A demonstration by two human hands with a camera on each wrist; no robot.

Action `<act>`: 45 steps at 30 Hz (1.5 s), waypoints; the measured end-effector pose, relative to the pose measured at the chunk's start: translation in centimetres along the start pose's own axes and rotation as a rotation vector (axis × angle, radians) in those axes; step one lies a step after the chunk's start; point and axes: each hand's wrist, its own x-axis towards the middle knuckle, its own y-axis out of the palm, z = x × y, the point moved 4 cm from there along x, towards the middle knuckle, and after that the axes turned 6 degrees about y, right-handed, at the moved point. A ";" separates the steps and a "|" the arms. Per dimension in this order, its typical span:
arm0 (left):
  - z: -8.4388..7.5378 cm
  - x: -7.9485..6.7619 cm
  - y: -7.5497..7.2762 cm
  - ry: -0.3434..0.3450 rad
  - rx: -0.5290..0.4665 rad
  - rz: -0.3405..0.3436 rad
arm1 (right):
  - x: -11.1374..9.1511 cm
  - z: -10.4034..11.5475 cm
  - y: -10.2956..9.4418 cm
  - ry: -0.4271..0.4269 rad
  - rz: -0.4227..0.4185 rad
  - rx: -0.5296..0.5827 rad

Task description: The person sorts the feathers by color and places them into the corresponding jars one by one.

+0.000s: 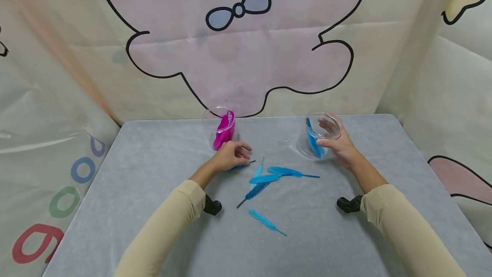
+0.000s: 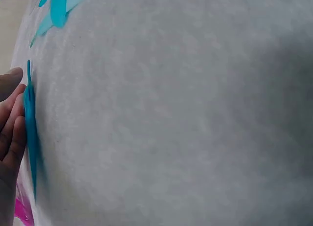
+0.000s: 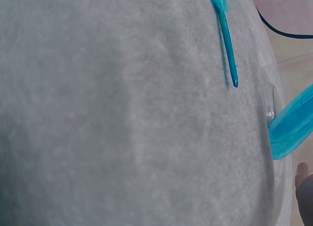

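My left hand [image 1: 232, 156] is low over the table, its fingers against a dark blue feather [image 2: 30, 123]. The thumb stands apart from that feather in the left wrist view. My right hand [image 1: 344, 144] grips a clear plastic cup [image 1: 305, 148] from its right side, fingers behind and thumb in front. Blue feathers [image 1: 315, 145] lean inside this cup. Between the hands, several blue feathers [image 1: 286, 171] lie loosely crossed, and a lighter blue feather [image 1: 265, 220] lies nearer to me.
Behind my left hand stands another clear plastic cup [image 1: 209, 126] with magenta feathers [image 1: 225, 131] inside. Both cups are near the far edge of the grey cloth-covered table [image 1: 153, 157]. A printed curtain [image 1: 238, 59] hangs directly behind it.
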 end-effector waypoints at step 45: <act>0.0 -0.2 0.8 0.008 0.061 -0.080 | 0.1 -0.4 -0.2 -0.025 0.013 -0.004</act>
